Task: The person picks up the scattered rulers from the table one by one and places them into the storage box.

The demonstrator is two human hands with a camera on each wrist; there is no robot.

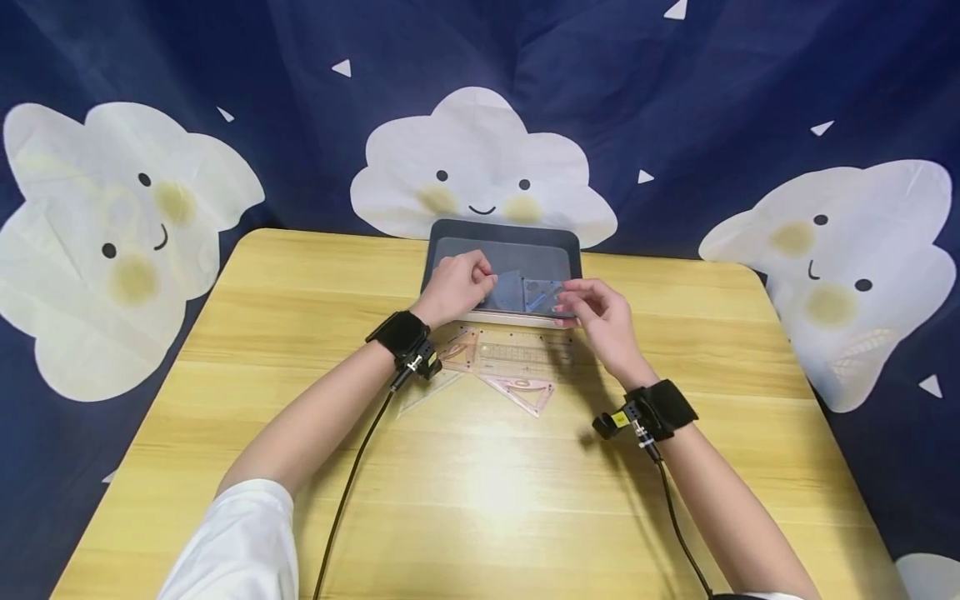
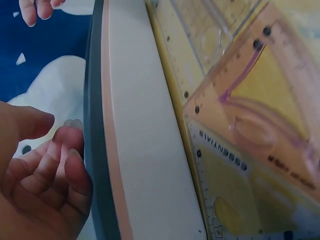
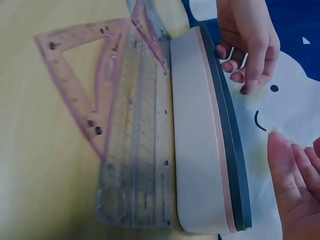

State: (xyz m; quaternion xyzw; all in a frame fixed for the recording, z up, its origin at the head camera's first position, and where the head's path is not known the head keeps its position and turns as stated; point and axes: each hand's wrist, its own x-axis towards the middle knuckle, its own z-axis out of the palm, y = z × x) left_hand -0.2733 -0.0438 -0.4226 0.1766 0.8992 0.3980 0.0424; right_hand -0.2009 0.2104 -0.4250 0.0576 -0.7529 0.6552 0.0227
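Observation:
A shallow box with a dark grey inside stands at the far side of the table, its pale outer wall facing me. In it, toward the near right, lies a blue see-through set square, with a bluish flat piece beside it. My left hand hovers over the box's left part, fingers loosely curled and nothing visible between thumb and fingers. At the right end my right hand has relaxed, spread fingers, its fingertips right at the blue set square's edge. The box wall hides the inside in both wrist views.
In front of the box lie a clear ruler, an orange-pink set square, a pink set square and a pale clear set square, partly overlapping. A dark blue cloud-print curtain hangs behind the wooden table. Cables trail from both wrists.

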